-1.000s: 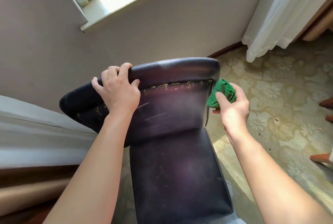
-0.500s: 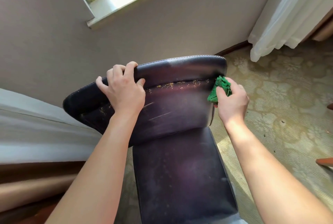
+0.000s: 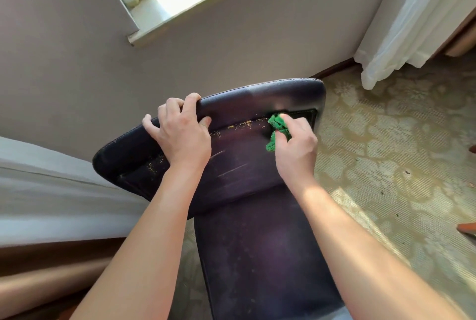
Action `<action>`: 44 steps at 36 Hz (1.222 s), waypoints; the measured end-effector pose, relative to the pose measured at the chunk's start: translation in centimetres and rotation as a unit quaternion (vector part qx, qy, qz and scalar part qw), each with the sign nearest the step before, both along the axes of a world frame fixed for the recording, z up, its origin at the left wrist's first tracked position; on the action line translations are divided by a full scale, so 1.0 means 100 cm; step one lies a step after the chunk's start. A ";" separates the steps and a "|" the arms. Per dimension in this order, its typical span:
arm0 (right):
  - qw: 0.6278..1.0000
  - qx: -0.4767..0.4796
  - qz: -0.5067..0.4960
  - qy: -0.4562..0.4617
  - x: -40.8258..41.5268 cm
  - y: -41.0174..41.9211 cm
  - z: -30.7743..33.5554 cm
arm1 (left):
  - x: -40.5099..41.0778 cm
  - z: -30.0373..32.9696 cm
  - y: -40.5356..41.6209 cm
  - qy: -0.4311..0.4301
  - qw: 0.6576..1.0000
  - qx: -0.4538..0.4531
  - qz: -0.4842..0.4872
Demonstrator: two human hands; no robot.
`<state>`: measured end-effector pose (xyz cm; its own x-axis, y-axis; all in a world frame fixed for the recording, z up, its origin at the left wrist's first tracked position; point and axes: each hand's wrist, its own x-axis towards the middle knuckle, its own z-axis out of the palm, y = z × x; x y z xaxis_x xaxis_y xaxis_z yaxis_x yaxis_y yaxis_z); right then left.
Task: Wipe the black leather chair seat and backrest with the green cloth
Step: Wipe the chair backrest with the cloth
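Head view: The left hand grips the top edge of the black leather chair's backrest, fingers curled over the rim. The right hand pinches the bunched green cloth and presses it against the backrest's upper seam, beside yellow crumbs. The seat lies below, between both forearms, over patterned carpet.

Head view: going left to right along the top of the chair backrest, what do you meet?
Left hand gripping the backrest top edge → yellow crumbs in the seam → green cloth → right hand holding it → patterned carpet.
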<state>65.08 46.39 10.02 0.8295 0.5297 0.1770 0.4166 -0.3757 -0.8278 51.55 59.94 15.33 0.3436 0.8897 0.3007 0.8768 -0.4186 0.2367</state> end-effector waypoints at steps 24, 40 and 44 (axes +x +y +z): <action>0.993 -0.038 -0.107 0.026 0.053 -0.027 0.001 | -0.004 -0.001 -0.006 -0.014 1.000 0.007 0.005; 0.996 0.014 -0.081 -0.019 0.024 -0.030 0.001 | -0.006 -0.001 0.000 -0.014 1.000 0.007 0.013; 0.994 -0.014 -0.110 -0.021 0.026 -0.025 -0.007 | -0.004 0.000 -0.003 -0.011 1.000 0.010 0.013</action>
